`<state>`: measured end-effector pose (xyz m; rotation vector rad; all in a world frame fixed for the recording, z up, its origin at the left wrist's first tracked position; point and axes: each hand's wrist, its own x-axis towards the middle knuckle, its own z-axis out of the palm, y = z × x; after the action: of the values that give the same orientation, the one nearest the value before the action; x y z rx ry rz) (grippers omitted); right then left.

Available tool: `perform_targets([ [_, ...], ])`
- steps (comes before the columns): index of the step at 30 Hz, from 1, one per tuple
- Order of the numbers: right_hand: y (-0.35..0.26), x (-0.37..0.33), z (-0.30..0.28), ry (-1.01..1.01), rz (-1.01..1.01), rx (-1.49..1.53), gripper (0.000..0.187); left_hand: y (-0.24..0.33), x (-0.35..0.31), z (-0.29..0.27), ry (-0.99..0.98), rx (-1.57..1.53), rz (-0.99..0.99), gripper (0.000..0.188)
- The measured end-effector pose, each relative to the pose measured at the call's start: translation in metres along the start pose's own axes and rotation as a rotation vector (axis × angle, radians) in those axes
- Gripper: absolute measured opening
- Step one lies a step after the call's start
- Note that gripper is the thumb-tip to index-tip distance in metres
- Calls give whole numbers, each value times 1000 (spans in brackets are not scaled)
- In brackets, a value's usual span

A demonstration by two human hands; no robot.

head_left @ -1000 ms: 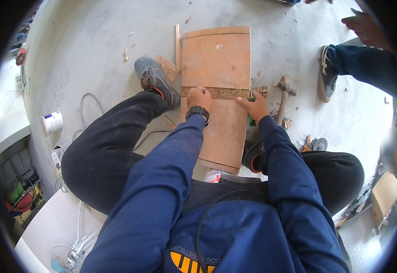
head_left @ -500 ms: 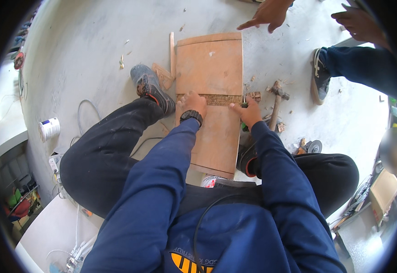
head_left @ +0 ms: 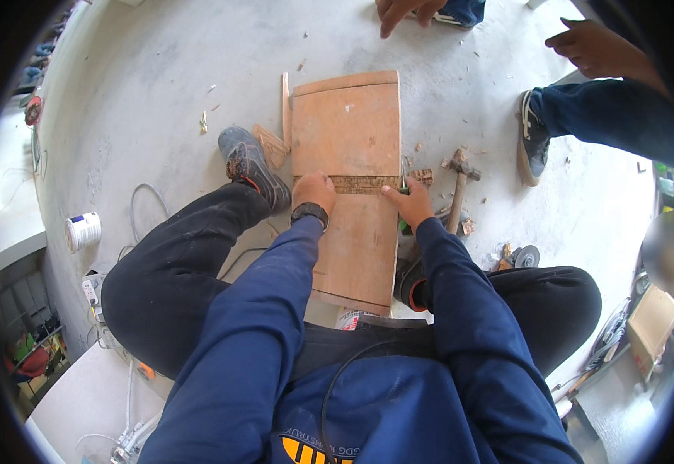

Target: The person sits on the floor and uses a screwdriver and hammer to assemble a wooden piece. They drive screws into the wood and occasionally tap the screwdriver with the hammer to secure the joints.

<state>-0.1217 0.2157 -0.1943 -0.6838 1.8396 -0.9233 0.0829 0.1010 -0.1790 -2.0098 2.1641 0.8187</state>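
A long wooden panel (head_left: 346,131) lies lengthwise between my legs, with a rough, bare strip (head_left: 356,184) crossing its middle. My left hand (head_left: 314,191) is closed, its fingers curled down at the left end of that strip. What they hold, if anything, is hidden. At the right edge, my right hand (head_left: 410,203) grips the panel, thumb on top and the other fingers mostly out of sight. Something small and green (head_left: 404,190) shows beside those fingers; whether it is held is unclear.
Right of the panel lie a hammer (head_left: 459,185), wood scraps (head_left: 422,176) and an angle grinder (head_left: 521,257). Thin wood strips (head_left: 286,116) lie at its left. Another person's hands (head_left: 604,50) and shoe (head_left: 534,143) are at the far right. A white can (head_left: 83,231) stands left.
My left hand has shifted to the panel's left edge and curled tighter. The right hand keeps its grip. The other person's pointing hand at the top has drawn back from the panel.
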Motion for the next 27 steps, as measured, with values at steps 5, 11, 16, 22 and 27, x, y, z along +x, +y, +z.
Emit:
perform_targets([
  [5, -1, 2, 2, 4, 23, 16, 44, 13, 1, -7, -8, 190, 37, 31],
  [11, -8, -1, 0, -51, 59, -19, 66, 7, 9, -8, -119, 79, -177, 40],
  [16, -15, 0, 4, -63, 10, 24, 65, -31, 27, -15, 13, -71, -329, 40],
  [22, -42, -4, 18, -75, -101, 13, 39, -5, 80, -67, 219, -487, 66, 47],
  [27, -103, -34, 2, -176, -284, 111, 47, 58, 119, -204, 427, -364, 558, 63],
])
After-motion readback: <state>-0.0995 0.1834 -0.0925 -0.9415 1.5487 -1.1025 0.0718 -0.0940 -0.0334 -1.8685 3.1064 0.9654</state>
